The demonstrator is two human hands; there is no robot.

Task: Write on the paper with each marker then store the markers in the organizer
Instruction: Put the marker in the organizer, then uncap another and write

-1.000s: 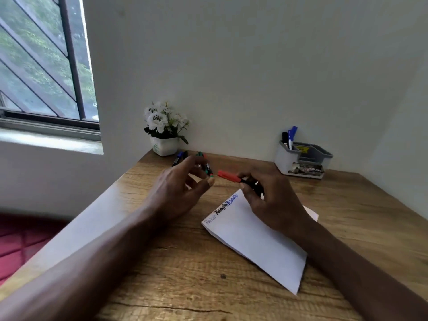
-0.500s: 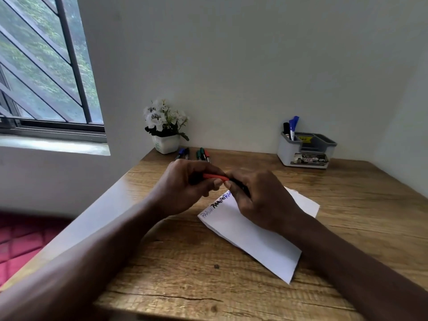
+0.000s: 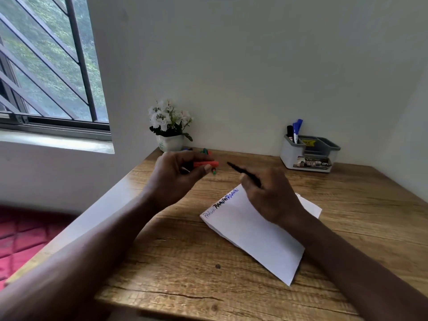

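A white paper (image 3: 254, 230) lies on the wooden desk (image 3: 185, 274), with words in light, black and blue ink along its upper left edge. My left hand (image 3: 176, 177) pinches a red marker cap (image 3: 206, 163) above the desk. My right hand (image 3: 271, 195) grips the uncapped marker's dark body (image 3: 243, 171) over the paper's top corner, its tip pointing up and left. Several more markers (image 3: 205, 151) lie near the back wall, partly hidden behind my left hand. The grey and white organizer (image 3: 310, 154) stands at the back right with a black and a blue marker (image 3: 295, 130) upright in it.
A small white pot of white flowers (image 3: 170, 126) stands at the desk's back left corner. A barred window is on the left wall. The desk's left edge drops to a red floor.
My hands met around the red-capped marker, then drew apart. The red cap has come off in my left hand, and the marker body stays in my right.
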